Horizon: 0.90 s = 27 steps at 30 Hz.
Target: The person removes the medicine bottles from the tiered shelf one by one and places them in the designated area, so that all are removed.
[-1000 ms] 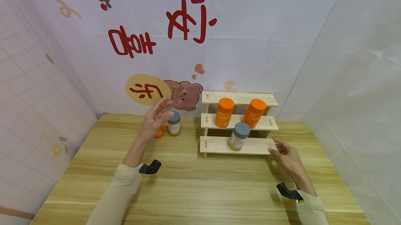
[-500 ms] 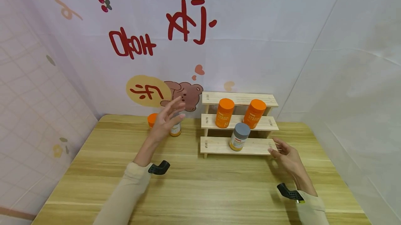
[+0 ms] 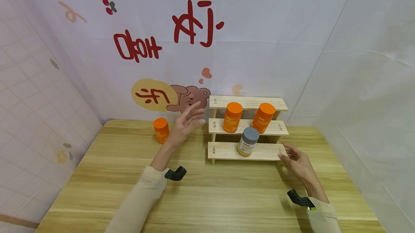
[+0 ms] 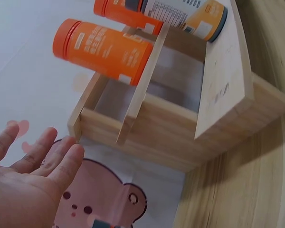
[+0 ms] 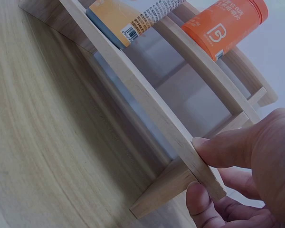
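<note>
A three-tier wooden display rack (image 3: 227, 150) stands on the table. My right hand (image 3: 298, 161) pinches the right end of its lowest board, thumb on top and fingers beneath in the right wrist view. With fingers spread and nothing in it, my left hand (image 3: 186, 126) hovers left of the rack, palm toward it in the left wrist view. Two orange jars (image 3: 232, 119) (image 3: 263, 117) stand on the middle tier. A grey-capped jar (image 3: 248, 142) is on the lowest tier. Another orange jar (image 3: 161, 131) stands on the table; the grey-capped jar beside it is almost hidden behind my left hand.
The rack's top board (image 3: 248, 102) runs along the back, close to a printed white cloth (image 3: 259, 45). The cloth also hangs at both sides. Bare wood grain of the table (image 3: 227, 197) shows in front of the rack.
My left hand has moved right toward the rack, uncovering the orange jar on the table and covering the grey-capped jar beside it. My right hand keeps its hold on the rack.
</note>
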Tool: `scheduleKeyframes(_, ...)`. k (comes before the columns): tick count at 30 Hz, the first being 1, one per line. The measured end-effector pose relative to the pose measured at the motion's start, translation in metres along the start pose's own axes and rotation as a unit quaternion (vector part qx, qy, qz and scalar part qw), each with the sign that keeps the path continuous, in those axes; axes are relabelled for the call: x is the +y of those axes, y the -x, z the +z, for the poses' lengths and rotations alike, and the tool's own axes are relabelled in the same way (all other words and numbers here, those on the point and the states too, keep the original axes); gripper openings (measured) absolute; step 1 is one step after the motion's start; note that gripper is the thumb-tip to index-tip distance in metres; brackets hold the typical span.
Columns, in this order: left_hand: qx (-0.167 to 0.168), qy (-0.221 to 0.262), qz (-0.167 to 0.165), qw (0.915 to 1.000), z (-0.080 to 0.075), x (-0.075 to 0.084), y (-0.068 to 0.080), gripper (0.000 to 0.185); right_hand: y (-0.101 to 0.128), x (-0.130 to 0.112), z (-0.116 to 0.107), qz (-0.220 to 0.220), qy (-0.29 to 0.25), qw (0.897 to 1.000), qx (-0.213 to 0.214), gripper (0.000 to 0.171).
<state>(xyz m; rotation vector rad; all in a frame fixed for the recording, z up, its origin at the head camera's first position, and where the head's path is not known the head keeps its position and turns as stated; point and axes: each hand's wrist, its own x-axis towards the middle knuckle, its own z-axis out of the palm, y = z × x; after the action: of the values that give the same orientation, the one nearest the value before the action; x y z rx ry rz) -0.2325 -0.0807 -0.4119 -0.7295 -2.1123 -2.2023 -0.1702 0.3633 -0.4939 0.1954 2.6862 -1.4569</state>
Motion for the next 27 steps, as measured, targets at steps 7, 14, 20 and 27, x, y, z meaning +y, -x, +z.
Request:
scheduleKeyframes(7, -0.017, 0.011, -0.021, 0.9996, 0.014, -0.006, -0.006, 0.073, 0.000, 0.000, 0.000, 0.002, -0.002, 1.000, -0.001, 0.075)
scheduleKeyframes(14, -0.033, 0.018, -0.024, 0.9990, 0.025, -0.011, -0.009, 0.072, 0.000, 0.001, 0.000, -0.003, 0.011, 1.000, 0.001, 0.074)
scheduleKeyframes(20, -0.045, 0.013, -0.026, 0.9986, 0.034, -0.015, -0.014, 0.071, -0.001, 0.000, 0.000, -0.003, 0.018, 1.000, 0.004, 0.074)
scheduleKeyframes(27, -0.057, 0.009, -0.026, 0.9980, 0.045, -0.018, -0.024, 0.069, -0.001, -0.001, -0.001, 0.000, 0.016, 1.000, 0.004, 0.074)
